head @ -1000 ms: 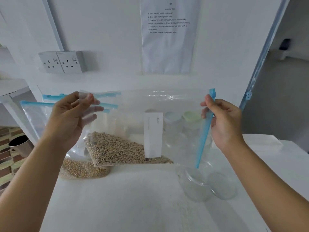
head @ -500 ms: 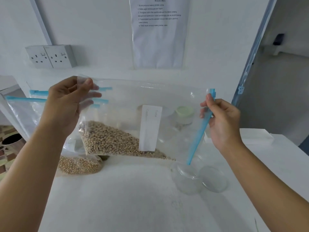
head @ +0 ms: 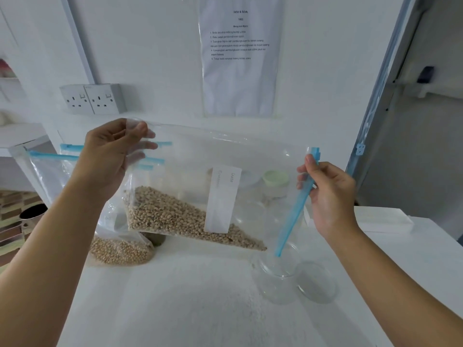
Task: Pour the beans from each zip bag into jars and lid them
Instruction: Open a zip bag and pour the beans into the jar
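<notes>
Lidded jars (head: 275, 178) stand behind the zip bag (head: 253, 156), spare bags (head: 117, 249) left.

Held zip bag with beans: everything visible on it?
The clear plastic zip bag hangs in the air, turned sideways so its blue zip strip runs down the right edge. Beige beans pile in its lower left corner, sloping toward the strip. A white label reading Date sits mid-panel. The left hand pinches the upper left corner; the right hand pinches the strip near its top. The strip's lower end shows just above a clear open jar. Zip open or shut: cannot tell.
</notes>
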`<state>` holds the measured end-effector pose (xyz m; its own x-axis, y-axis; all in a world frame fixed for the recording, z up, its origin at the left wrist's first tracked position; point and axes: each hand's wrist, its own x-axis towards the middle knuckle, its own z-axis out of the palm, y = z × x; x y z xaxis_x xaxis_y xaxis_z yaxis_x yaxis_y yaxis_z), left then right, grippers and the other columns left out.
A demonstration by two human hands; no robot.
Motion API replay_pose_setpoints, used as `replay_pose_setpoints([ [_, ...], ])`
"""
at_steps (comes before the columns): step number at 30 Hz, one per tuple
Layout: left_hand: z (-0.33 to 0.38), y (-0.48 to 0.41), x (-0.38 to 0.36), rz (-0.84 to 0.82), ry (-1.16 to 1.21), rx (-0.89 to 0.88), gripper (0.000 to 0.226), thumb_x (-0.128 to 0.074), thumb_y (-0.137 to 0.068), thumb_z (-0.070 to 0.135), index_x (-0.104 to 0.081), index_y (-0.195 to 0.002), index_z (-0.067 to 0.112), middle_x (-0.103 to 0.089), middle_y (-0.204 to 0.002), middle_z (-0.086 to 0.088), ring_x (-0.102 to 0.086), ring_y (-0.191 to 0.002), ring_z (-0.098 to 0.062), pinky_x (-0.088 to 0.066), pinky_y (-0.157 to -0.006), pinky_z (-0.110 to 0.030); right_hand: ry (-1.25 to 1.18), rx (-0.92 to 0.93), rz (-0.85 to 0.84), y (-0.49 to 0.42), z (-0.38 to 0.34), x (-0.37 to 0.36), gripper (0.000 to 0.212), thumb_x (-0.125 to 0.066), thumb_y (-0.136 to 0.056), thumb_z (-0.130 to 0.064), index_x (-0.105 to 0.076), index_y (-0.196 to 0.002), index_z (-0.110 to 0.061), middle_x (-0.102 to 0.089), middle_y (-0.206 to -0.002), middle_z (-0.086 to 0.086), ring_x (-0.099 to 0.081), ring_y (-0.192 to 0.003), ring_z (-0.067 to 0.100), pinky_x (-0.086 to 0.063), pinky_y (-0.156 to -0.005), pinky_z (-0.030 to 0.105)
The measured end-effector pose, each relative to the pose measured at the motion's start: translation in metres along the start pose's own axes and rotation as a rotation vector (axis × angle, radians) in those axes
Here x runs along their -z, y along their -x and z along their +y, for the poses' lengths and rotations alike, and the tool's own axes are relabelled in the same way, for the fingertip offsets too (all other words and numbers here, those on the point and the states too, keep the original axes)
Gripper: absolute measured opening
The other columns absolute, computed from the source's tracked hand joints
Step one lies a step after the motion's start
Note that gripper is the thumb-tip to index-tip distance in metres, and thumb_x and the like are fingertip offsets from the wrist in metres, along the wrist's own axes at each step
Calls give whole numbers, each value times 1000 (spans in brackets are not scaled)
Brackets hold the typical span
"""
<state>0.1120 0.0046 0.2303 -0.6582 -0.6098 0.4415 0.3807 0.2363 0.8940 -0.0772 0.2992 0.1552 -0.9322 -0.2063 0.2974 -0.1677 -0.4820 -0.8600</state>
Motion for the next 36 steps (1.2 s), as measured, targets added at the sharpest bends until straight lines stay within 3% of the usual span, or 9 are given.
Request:
replay_pose_setpoints([
  [10,9,-3,-4,-35,-43,-14,10,-71,-88,30,-75,-81,25,-74,-90,3,-72,-83,-14,-52,-66,-18,-27,-2,20,1,2,3,24,-75,-92,-21,-76,-69,-13,-68,-77,9,-55,-68,22,-51,-69,32],
  [21,14,-11,-11,-71,-62,-32,7,-71,-91,27,-73,-88,21,-74,-91,1,-72,-82,-16,-53,-66,-19,-20,-6,67,3,5,10,23,-74,-91,-23,-73,-75,-7,-68,-76,7,-56,-67,20,-53,-73,34],
  [36,13,-18,-17,-101,-82,-57,8,-71,-92,27,-74,-88,22,-74,-93,1,-71,-84,-17,-52,-70,-21,-33,-9,64,6,4,15,27,-75,-90,-22,-73,-65,-13,-67,-73,6,-56,-65,21,-51,-71,35],
])
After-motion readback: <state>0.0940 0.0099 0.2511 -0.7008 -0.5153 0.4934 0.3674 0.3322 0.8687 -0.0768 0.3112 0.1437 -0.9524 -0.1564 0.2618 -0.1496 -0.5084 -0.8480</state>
